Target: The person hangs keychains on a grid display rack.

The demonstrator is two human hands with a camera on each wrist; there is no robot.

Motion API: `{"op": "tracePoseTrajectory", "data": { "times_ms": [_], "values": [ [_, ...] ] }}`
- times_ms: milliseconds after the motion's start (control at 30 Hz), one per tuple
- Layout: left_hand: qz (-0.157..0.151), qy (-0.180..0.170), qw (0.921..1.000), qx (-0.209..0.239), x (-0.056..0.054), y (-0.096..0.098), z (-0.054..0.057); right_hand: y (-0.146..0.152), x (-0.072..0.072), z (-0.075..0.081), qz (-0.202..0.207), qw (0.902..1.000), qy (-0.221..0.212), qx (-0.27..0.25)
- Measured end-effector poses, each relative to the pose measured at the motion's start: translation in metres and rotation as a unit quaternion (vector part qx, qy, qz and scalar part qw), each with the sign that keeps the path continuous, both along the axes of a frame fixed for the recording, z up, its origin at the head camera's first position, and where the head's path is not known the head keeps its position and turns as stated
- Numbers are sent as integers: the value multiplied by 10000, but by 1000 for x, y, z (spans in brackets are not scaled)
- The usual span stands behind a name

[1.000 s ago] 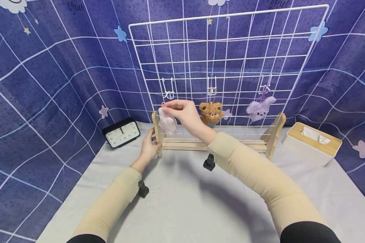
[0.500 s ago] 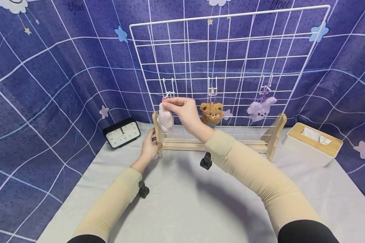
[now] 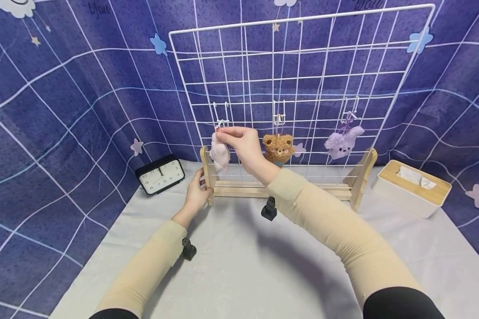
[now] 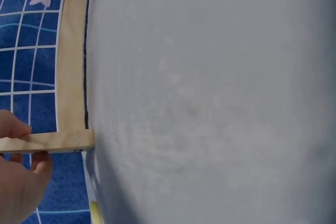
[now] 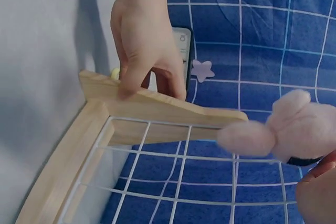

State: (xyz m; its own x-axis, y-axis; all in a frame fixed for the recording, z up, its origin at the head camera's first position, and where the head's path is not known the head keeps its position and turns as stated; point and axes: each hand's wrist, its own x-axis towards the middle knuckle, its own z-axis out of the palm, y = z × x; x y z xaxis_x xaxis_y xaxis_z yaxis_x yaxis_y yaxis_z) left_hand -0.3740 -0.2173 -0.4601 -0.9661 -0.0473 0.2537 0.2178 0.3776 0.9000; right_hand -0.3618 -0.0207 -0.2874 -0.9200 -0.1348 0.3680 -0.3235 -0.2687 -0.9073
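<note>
My right hand (image 3: 243, 144) pinches the ring at the top of a pale pink plush keychain (image 3: 220, 158), just below the white left hook (image 3: 221, 116). Whether the ring is over the hook's tip cannot be told. In the right wrist view the plush charm (image 5: 302, 124) dangles beside the fingers of that hand (image 5: 320, 198). My left hand (image 3: 197, 192) holds the wooden left end piece (image 3: 206, 161) of the white wire grid rack (image 3: 299, 19). Thumb and fingers straddle the wooden end (image 4: 58, 141) in the left wrist view.
A brown bear keychain (image 3: 278, 149) hangs from the middle hook, a purple plush keychain (image 3: 340, 144) from the right one. A black-framed clock (image 3: 161, 176) stands on the left. At right sits a tissue box (image 3: 411, 190) with a wooden lid. White cloth (image 3: 231, 257) covers the table.
My right hand has risen slightly, bringing the pink plush keychain up to the left hook. The plush has turned and hangs more upright. My left hand stays on the wooden end piece.
</note>
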Motion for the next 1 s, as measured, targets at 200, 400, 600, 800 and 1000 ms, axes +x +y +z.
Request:
{"op": "tracePoseTrajectory", "data": {
  "times_ms": [200, 400, 600, 800, 1000],
  "values": [
    [27, 1, 10000, 15, 0, 1, 1, 3, -7, 1, -339, 9994, -13, 51],
    [18, -64, 10000, 33, 1, 2, 2, 3, -12, -1, -572, 9983, 16, -93],
    [49, -52, 10000, -7, 2, 3, 2, 2, -15, -4, -869, 9962, 65, -58],
    [70, -23, 10000, -16, 1, 3, 1, -1, -14, -5, -1021, 9947, 69, -106],
    [15, -2, 10000, -31, 0, 1, 0, 0, -11, -7, -1034, 9944, 182, -125]
  ]
}}
